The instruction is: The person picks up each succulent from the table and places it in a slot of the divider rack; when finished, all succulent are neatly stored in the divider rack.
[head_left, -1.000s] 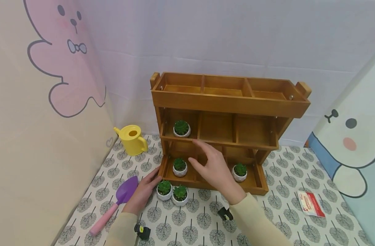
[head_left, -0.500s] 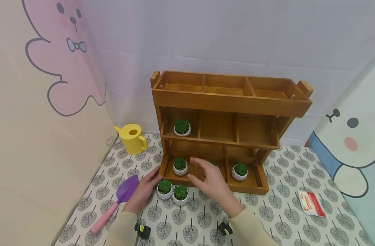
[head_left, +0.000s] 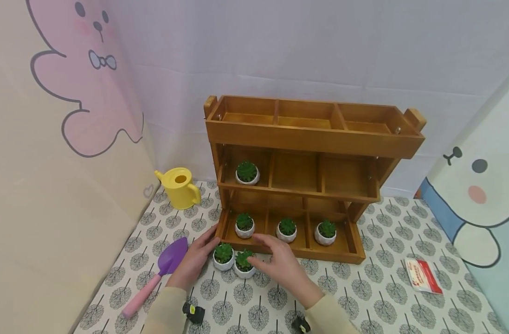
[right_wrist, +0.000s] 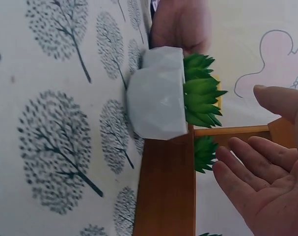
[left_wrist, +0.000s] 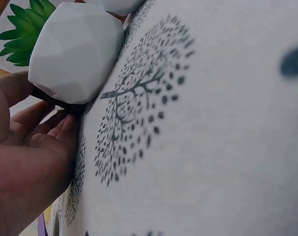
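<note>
My left hand [head_left: 196,257] grips the lower left front corner of the wooden plant shelf [head_left: 314,139], its thumb [left_wrist: 13,88] and curled fingers at the corner. Just right of it, two potted succulents stand side by side on the tablecloth: a left one [head_left: 223,256] and a right one [head_left: 244,263]. My right hand [head_left: 284,266] hovers by the right pot, thumb and fingers apart, holding nothing. In the right wrist view its fingers spread beside the white pot [right_wrist: 158,105]. The bottom tier holds three succulents: left [head_left: 244,226], middle [head_left: 286,230] and right [head_left: 325,232].
One more succulent [head_left: 247,173] sits in the middle tier's left compartment. A yellow watering can [head_left: 180,189] stands left of the shelf. A purple trowel with a pink handle [head_left: 158,276] lies beside my left arm. A red and white packet [head_left: 423,276] lies at right.
My right hand has drawn back from the bottom tier, down toward the two front pots. The middle succulent, hidden earlier, now shows in its compartment. My left hand stays at the shelf corner.
</note>
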{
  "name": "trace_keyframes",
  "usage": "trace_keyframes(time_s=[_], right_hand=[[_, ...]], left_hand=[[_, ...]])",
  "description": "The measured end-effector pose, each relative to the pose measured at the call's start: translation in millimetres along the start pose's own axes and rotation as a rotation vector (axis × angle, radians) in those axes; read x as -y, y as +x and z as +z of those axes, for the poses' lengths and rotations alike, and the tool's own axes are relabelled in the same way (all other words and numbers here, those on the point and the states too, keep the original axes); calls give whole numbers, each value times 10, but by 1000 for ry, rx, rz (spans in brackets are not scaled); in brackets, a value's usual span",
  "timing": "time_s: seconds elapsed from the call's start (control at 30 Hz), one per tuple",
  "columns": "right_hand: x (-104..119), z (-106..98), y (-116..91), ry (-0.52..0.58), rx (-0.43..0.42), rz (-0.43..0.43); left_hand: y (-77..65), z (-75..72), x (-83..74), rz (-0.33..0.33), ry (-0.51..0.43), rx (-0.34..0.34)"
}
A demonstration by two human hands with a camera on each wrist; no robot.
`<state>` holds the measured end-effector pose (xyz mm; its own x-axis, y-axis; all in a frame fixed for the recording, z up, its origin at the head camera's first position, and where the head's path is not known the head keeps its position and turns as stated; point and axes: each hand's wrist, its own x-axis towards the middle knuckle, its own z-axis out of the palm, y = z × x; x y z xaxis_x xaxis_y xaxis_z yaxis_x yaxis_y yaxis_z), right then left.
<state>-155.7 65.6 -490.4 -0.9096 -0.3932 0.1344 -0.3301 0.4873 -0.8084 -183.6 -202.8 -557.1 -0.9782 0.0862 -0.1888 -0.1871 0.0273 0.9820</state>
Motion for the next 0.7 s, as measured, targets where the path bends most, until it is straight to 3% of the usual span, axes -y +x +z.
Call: trace_keyframes(time_s=[0.3, 0.7], right_hand=[[-113, 196, -65, 2, 42, 29], [-234, 340, -80, -86, 37, 79]], left_hand=[[-6, 8, -2, -22, 4, -18], [-19, 16, -19, -23, 2, -15]])
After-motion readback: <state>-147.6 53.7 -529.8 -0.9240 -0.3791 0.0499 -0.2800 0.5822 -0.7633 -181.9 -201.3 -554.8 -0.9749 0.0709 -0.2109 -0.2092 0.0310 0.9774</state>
